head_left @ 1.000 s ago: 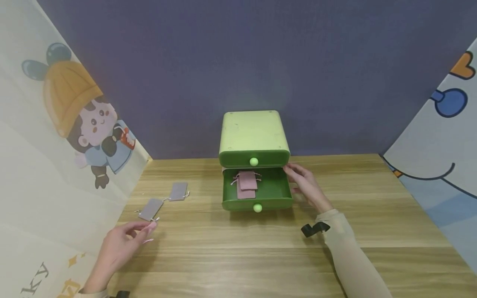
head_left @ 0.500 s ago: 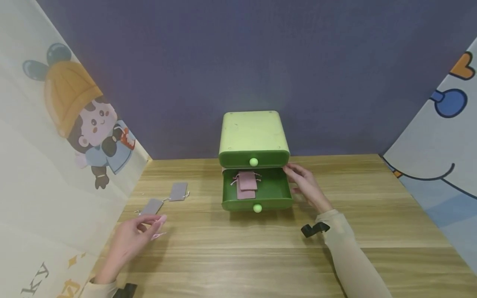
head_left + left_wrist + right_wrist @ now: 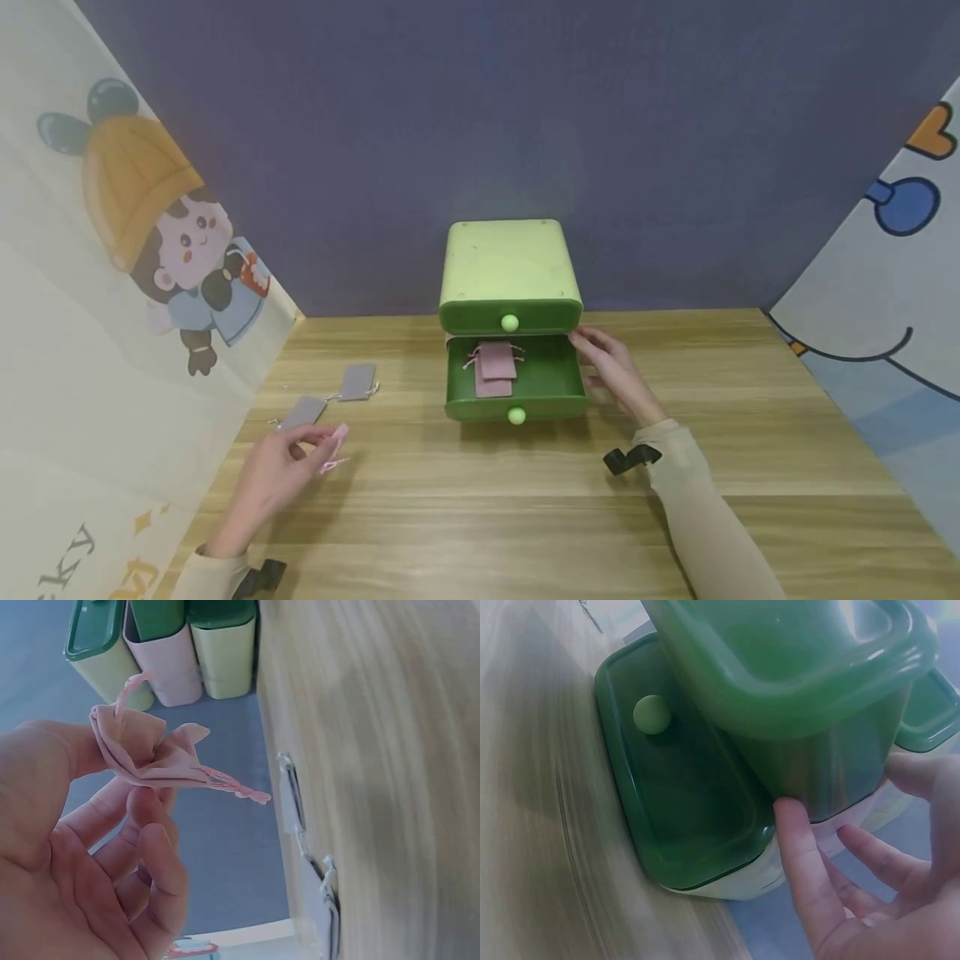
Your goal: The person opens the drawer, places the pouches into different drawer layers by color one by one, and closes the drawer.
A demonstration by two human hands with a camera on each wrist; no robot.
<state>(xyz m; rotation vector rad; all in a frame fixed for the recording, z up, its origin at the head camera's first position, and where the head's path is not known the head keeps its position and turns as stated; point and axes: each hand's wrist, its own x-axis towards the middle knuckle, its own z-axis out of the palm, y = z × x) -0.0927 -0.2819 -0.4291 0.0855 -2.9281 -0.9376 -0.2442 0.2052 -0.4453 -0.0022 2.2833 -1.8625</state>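
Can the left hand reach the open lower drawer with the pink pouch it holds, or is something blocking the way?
Probably yes: the lower drawer stands open, bare table lies between, and the right hand rests beside the cabinet, not over it.

I log a pale pink pouch point(image 3: 334, 439) with a pink drawstring in the left grip point(image 3: 281, 471). Two grey pouches point(image 3: 357, 381) with pale cords lie on the desk point(image 3: 525, 500), which is light wood grain. Cabinet point(image 3: 512, 268): lime-yellow top, mid-green front, dark green open drawer point(image 3: 551, 383), pale green round knobs point(image 3: 516, 414). Dusty pink pouches point(image 3: 496, 367) lie in the drawer. Back wall is dull violet-blue. Left panel is cream with a cartoon child in an orange hat; right panel is pale blue-grey with blue and orange shapes. Sleeves are beige, wrist straps black.
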